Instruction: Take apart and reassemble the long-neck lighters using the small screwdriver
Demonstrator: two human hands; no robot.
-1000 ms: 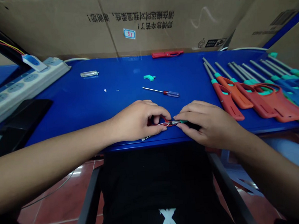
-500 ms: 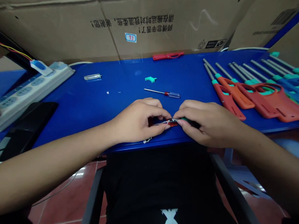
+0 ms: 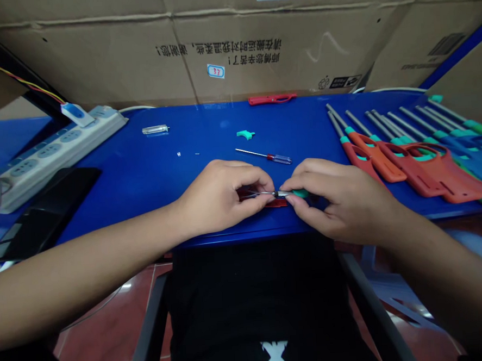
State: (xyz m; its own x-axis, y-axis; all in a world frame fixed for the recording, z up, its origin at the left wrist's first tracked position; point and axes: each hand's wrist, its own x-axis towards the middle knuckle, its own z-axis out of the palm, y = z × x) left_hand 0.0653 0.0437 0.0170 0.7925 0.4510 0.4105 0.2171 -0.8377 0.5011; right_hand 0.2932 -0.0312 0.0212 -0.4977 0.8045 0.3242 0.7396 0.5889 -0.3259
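My left hand (image 3: 225, 195) is closed in a pinch at the dark left end of a small lighter nozzle part (image 3: 282, 194). Thin pale wires or tubes (image 3: 258, 193) run back from it under my left fingers. My right hand (image 3: 331, 194) grips the same part between thumb and fingers, by its silvery section and green collar (image 3: 301, 193). Just below, a red lighter casing piece (image 3: 277, 203) lies near the table's front edge, mostly covered by my left hand. A screwdriver (image 3: 278, 158) with a clear handle lies beyond my hands, beside a green trigger (image 3: 245, 134).
Several long-nosed lighters (image 3: 423, 164) lie at the right. A red casing half (image 3: 272, 99) rests by the cardboard (image 3: 235, 83) at the back. To the left are a clear fuel tank (image 3: 155, 130), tiny parts (image 3: 178, 154), a power strip (image 3: 59, 148) and a black phone-like object (image 3: 54, 205).
The view has tilted up slightly. The nozzle part lies straighter between my fingertips, with more of its green collar showing. A small white piece below my left hand no longer shows.
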